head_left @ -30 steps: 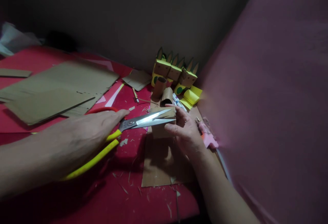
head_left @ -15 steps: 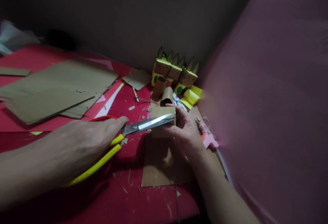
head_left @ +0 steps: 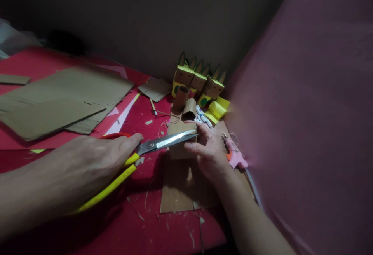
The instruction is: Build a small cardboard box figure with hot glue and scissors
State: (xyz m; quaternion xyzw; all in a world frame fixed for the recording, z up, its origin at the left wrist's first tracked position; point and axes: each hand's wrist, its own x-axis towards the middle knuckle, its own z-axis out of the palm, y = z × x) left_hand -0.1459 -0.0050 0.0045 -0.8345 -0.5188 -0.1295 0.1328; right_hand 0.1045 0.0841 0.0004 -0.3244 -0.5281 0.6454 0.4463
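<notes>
My left hand [head_left: 107, 158] grips large scissors [head_left: 163, 141] with yellow and red handles. Their blades point right, nearly together, across a small cardboard piece [head_left: 177, 152]. The piece's right edge is pinched between the thumb and fingers of my right hand [head_left: 206, 150], close to the blade tips. Beneath lies a larger cardboard sheet [head_left: 175, 192] on the red surface [head_left: 140, 224]. Just beyond the piece, two brown cardboard tubes [head_left: 190, 109] rest on cardboard.
Behind stand cardboard figures [head_left: 199, 80] with pointed tops. Nearby are folded yellow paper [head_left: 217, 109], white markers [head_left: 204, 116] and a pink glue gun [head_left: 236, 156]. Large cardboard sheets [head_left: 64, 99] lie at left, a pencil [head_left: 153, 107] nearer the middle. Scraps are scattered about.
The small cardboard piece and my right hand's fingertips have shifted slightly left. The scissors have also moved a little left, their blades still nearly together.
</notes>
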